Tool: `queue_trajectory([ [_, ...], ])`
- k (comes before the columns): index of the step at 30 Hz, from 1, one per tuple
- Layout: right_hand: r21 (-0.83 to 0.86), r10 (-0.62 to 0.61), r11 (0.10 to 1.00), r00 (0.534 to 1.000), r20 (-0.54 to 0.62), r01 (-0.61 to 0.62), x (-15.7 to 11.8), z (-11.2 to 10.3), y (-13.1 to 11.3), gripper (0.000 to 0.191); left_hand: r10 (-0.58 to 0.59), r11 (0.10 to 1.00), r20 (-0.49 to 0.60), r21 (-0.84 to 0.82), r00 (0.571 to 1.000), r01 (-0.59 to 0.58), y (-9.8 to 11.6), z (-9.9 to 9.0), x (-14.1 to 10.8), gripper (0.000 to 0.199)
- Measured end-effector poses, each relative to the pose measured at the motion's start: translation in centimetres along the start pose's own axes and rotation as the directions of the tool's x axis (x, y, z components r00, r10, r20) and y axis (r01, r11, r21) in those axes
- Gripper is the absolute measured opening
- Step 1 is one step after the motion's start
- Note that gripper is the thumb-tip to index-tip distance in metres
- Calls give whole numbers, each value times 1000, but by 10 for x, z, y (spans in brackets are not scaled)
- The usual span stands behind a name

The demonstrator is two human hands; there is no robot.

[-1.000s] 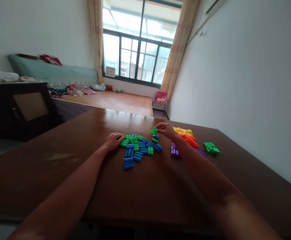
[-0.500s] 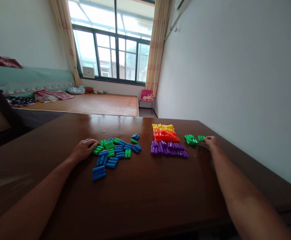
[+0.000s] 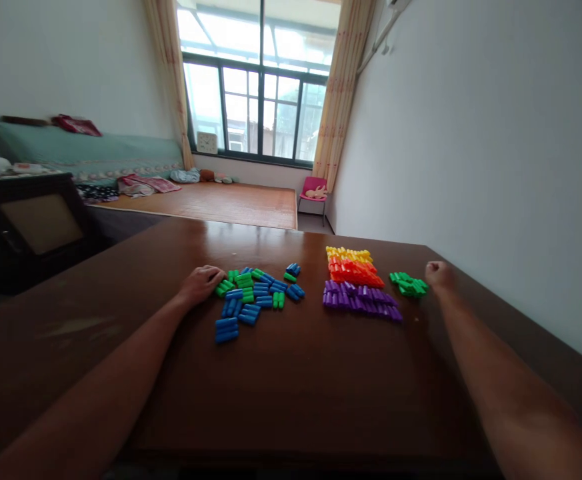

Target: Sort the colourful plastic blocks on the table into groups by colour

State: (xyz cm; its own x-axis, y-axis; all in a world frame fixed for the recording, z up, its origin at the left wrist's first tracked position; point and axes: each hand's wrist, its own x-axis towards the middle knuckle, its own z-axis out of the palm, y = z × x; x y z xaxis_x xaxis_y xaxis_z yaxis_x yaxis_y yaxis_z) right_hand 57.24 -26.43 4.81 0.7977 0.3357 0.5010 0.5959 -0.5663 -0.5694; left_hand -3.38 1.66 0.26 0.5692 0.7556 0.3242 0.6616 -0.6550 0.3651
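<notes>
My left hand rests at the left edge of a loose spread of blue pieces and green pieces, its bent fingers touching a green piece. Whether it grips that piece is too small to tell. My right hand is curled closed just right of a small pile of green pieces; nothing shows in it. Between the two groups lie stacked rows of yellow pieces, orange pieces and purple pieces.
Everything lies on a glossy brown table. Beyond it are a bed, a pink chair and a window. A dark cabinet stands at the left, and a white wall runs along the right.
The view has swung left. The green piece at my right fingertips now lies with the green pile, and my right hand has drawn closed beside it. My left hand stays by the blue and green spread.
</notes>
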Motion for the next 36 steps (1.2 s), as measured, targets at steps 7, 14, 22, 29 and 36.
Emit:
queue_trajectory([
  [7,430,-601,786,714,359,444,-94,51,-175,29,-61,998,-44,-35,997,59,11,1,-7,41],
  [14,521,-885,401,172,432,753,-230,84,-321,27,-28,995,-48,-93,998,24,10,-1,-11,38],
  [22,467,-785,561,260,562,684,-241,110,-350,17,-26,996,-49,-88,998,21,9,-1,-13,37],
  [29,688,-565,684,422,710,-242,-192,69,-295,40,-5,992,-37,-127,999,0,9,-6,-11,41],
  [36,748,-251,461,739,625,-477,-99,17,-156,33,22,993,12,-114,1000,-20,-3,-1,0,47],
])
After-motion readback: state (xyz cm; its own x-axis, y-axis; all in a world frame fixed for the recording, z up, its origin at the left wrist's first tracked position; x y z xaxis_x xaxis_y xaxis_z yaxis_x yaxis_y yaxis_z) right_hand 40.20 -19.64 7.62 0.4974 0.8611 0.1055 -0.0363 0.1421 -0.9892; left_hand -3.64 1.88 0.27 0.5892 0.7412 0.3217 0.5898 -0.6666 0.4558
